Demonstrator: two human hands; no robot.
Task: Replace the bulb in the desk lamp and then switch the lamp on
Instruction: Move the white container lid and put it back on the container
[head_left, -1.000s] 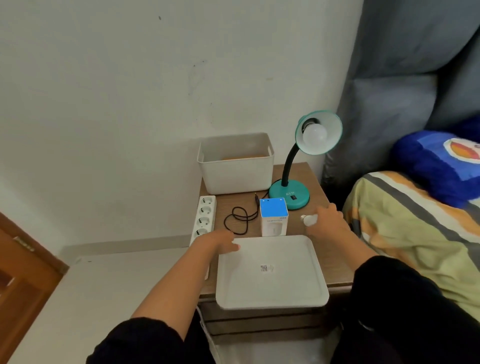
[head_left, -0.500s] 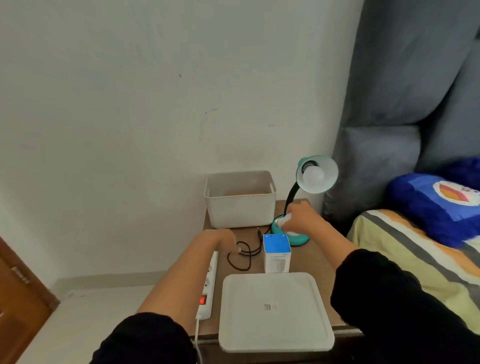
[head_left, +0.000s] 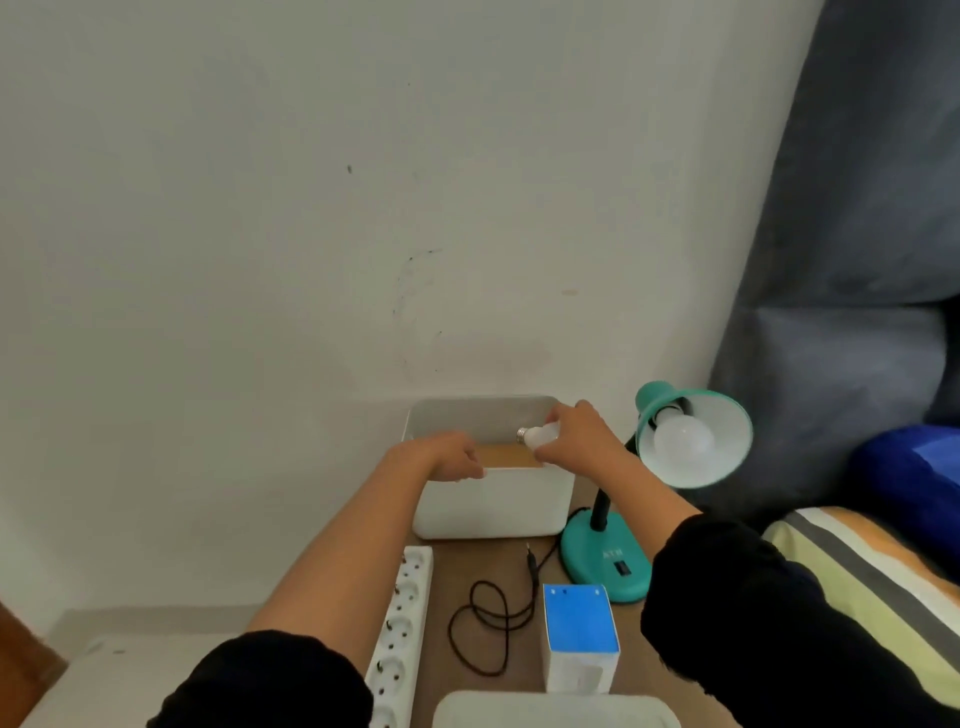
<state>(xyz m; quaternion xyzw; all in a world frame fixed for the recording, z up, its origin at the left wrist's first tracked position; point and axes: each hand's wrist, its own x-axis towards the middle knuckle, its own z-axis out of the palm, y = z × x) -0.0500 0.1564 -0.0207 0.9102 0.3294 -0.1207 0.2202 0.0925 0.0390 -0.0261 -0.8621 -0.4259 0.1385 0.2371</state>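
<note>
Two bulbs are in view: one sits in the shade of the green lamp (head_left: 691, 441) at the right, and a loose bulb (head_left: 540, 435) is held above the open white box (head_left: 493, 504) at the far side of the bench (head_left: 524, 577).

What could go wrong from here, as I judge it. The loose bulb is smooth and round, and the grip is only at its wide end, so it could slip and fall into the box or on the bench and crack. The right forearm passes just beside the lamp shade, so a careless move could push the lamp, which stands on a small base on a bendable neck. The lamp's black cable (head_left: 488, 634) lies coiled on the bench with its end free, near the power strip (head_left: 400, 629); it looks not plugged in, so pressing the switch may give no light. I cannot tell which bulb is the new one.

The right hand (head_left: 576, 439) is curled around the wide end of the loose bulb, fingers pressed on it, with the metal screw end pointing left over the box. The left hand (head_left: 447, 462) rests on the near rim of the box, fingers bent over the edge, holding nothing else. A blue and white carton (head_left: 579, 644) stands near, in front of the lamp base.
</note>
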